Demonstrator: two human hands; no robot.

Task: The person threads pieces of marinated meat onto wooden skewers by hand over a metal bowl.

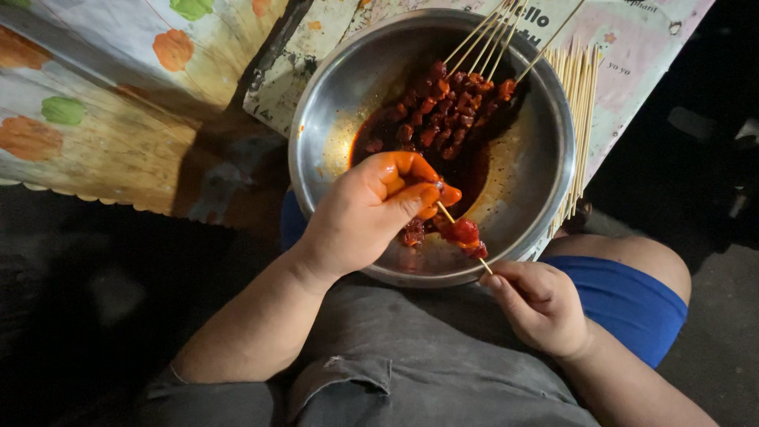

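Observation:
My left hand (371,209), smeared with red sauce, pinches the tip of a thin wooden skewer (466,237) and a piece of marinated meat over a steel bowl (545,158). My right hand (541,304) grips the skewer's lower end at the bowl's near rim. A few red meat pieces (466,235) sit threaded on the skewer between my hands. Inside the bowl lie several finished meat skewers (447,107) in dark red marinade, their sticks leaning on the far rim.
A bundle of bare wooden skewers (579,103) lies to the right of the bowl on a patterned cloth (103,119). The bowl rests against my lap, by grey shorts and a blue garment (632,304). Dark floor surrounds.

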